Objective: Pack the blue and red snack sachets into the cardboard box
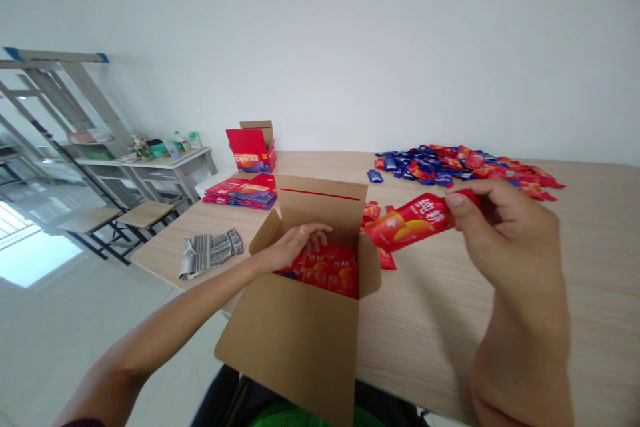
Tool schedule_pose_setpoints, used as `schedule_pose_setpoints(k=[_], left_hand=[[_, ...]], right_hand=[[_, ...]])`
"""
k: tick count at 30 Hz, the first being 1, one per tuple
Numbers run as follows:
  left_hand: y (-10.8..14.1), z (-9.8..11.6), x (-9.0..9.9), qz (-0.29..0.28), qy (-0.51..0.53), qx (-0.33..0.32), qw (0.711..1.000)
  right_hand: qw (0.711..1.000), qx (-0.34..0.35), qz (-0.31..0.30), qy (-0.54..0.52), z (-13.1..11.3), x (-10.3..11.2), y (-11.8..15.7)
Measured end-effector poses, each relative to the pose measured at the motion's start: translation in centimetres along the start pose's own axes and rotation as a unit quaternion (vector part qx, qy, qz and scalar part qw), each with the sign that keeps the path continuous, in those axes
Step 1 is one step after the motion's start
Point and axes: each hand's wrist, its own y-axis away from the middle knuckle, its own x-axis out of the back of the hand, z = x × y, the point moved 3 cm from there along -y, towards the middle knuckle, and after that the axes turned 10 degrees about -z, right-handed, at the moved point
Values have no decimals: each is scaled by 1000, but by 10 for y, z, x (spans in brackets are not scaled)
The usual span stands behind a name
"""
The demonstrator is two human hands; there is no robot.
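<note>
Pinched between the thumb and fingers of my right hand (493, 220) is the corner of a red sachet (413, 219) with white characters and orange fruit printed on it. It is held in the air to the right of an open cardboard box (295, 327) at the table's front edge. Red sachets (325, 267) lie in rows inside that box. My left hand (295, 247) reaches over the box's left side, fingers loosely spread above the sachets; whether they touch them I cannot tell. More red sachets (387, 260) lie on the table behind the right flap.
A heap of blue and red sachets (450, 163) lies at the back right of the table (525, 280). Flattened red cartons (240, 191) and an upright red carton (253, 150) stand back left. A striped cloth (210, 251) lies near the left edge. Stools (147, 213) are beyond.
</note>
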Motion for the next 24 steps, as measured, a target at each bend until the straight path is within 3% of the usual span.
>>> schedule_pose_setpoints(k=[3,6,8,14,16,18,20,22,23,24], left_hand=[[0,18,-6,-24,55,-24,998],[1,35,-18,-71,82,23,994],[1,41,-26,-74,54,70,993],[3,39,-26,41,22,89,995],[7,35,-16,84,-17,98,991],[14,32,-4,130,-78,122,981],[21,28,9,176,-151,149,961],[28,26,19,217,-223,159,937],[30,24,21,220,-250,172,927],[32,22,23,212,-274,193,918]], right_hand=[[990,-4,-73,-121,-12,-41,6],[963,-29,-147,-224,-13,-81,8],[934,-59,-181,-302,-10,-100,10],[801,-149,-287,-503,-7,-127,13],[777,-158,-295,-533,1,-126,6],[793,-152,-265,-528,21,-120,-9],[850,-142,-223,-455,54,-110,-27],[923,-147,-208,-287,91,-102,-42],[946,-155,-231,-169,109,-102,-46],[944,-172,-279,-42,124,-106,-47]])
